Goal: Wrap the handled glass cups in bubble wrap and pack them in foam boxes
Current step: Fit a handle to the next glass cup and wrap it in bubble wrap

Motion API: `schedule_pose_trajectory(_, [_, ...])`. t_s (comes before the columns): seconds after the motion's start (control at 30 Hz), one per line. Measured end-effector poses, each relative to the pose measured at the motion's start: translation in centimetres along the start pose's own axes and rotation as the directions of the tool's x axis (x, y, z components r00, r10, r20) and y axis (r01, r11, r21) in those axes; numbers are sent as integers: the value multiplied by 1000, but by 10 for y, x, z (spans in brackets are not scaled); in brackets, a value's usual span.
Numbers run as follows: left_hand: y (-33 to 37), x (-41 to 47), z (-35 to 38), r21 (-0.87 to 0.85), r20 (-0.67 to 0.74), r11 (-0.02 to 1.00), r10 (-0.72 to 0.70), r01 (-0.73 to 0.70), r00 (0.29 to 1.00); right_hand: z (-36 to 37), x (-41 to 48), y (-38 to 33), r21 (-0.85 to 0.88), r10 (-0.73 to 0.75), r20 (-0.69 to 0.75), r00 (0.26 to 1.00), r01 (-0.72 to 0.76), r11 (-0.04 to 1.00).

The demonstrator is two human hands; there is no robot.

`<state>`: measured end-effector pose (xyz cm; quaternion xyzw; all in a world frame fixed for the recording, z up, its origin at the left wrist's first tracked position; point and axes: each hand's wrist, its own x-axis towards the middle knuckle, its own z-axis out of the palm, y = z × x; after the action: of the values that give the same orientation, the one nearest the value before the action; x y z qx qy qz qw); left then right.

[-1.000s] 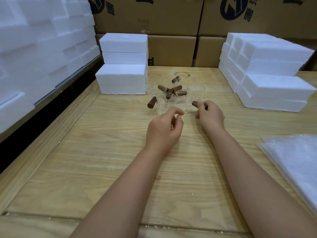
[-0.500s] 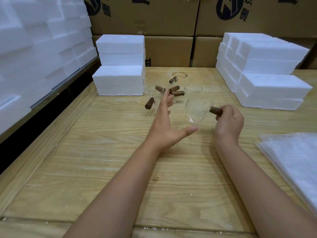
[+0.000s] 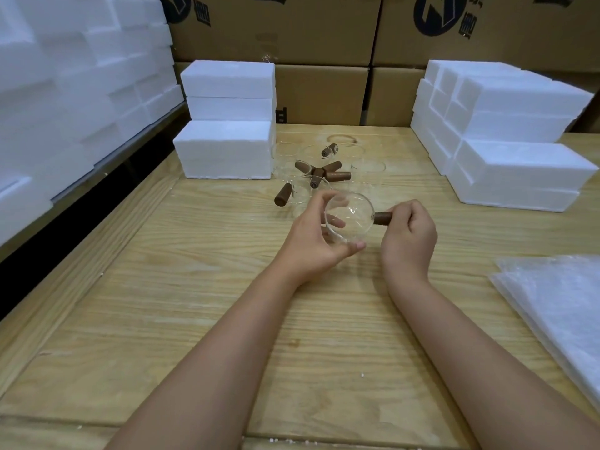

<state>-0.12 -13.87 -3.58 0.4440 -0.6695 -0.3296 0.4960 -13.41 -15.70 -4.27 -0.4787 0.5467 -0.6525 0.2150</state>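
Head view: glass cup [image 3: 349, 219] lifted from the cluster [image 3: 319, 174]; right hand [image 3: 407, 235] pinches its wooden handle [image 3: 383, 218], left hand [image 3: 311, 243] now grips its body, ready for wrapping.

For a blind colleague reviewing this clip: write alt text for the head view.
The right hand grips the brown handle of a clear glass cup while the left hand cradles its bowl over a wooden table. More cups stand behind, between stacks of white foam boxes; bubble wrap sheets lie at the right.
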Motion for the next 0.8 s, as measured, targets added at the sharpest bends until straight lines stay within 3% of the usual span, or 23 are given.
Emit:
schedule_pose_trajectory(0.27, [-4,4,1,17,-15,999,38,-37,999,5,-7,-6,-73,-117,75,990,123,990])
schedule_pose_trajectory(0.63, [-8,4,2,142,-54,984,119,-111,991,10,-9,-14,-257,30,103,994,-3,966])
schedule_pose_trajectory(0.8, [-10,6,3,144,-110,978,165,-148,980,8,-13,-16,-250,-6,206,979,58,966])
